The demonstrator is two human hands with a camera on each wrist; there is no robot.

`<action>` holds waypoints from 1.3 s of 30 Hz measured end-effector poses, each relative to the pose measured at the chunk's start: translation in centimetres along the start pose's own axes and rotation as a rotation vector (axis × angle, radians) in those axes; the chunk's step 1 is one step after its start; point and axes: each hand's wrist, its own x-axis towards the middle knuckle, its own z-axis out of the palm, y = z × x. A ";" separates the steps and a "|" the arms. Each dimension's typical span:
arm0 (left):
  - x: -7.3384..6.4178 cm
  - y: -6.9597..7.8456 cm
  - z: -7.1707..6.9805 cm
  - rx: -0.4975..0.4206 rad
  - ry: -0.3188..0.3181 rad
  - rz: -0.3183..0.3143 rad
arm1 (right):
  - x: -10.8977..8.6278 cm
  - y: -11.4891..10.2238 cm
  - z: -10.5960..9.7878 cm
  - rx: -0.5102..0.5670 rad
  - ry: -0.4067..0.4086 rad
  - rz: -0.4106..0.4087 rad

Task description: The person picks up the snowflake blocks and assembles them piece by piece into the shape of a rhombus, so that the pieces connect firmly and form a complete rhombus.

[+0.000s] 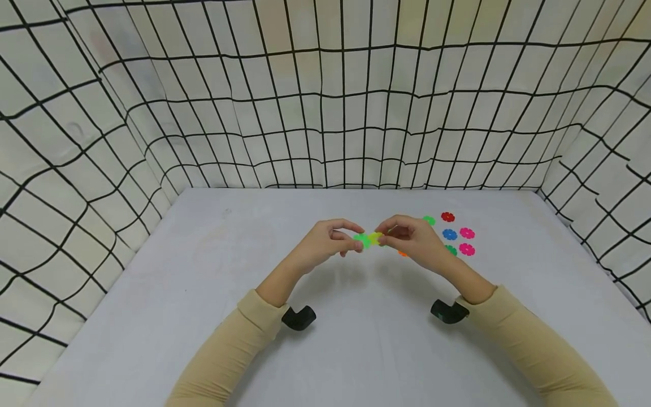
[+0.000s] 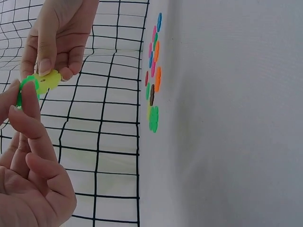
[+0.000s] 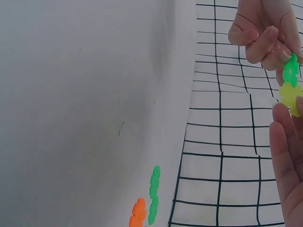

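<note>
Between finger and thumb my left hand (image 1: 328,240) pinches a green flower-shaped plastic disc (image 1: 362,241). My right hand (image 1: 412,238) pinches a yellow disc (image 1: 375,238) of the same notched shape. Both are held above the table, edge to edge, and the left wrist view shows the green disc (image 2: 29,85) meeting the yellow disc (image 2: 49,82) at an angle. In the right wrist view the green disc (image 3: 291,71) stands above the yellow disc (image 3: 289,97) and touches it. How deep their slots go into each other, I cannot tell.
Loose discs lie on the white table (image 1: 203,271) at the right, among them a red disc (image 1: 447,216), a blue disc (image 1: 450,234) and pink ones; my right arm partly hides the group. Black-lined netting (image 1: 356,113) rises behind the table and along its sides.
</note>
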 end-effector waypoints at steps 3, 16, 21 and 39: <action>0.2 -0.1 -0.1 -0.015 -0.004 0.018 | 0.0 -0.1 0.1 -0.011 0.012 -0.033; -0.4 0.2 0.3 -0.111 0.048 0.017 | 0.1 0.4 0.5 -0.084 0.066 -0.323; -0.9 0.9 0.9 -0.120 0.042 -0.006 | 0.1 0.8 0.5 -0.067 0.032 -0.436; -0.7 1.2 1.5 -0.125 0.017 -0.005 | 0.0 0.3 -0.8 -0.117 0.005 -0.446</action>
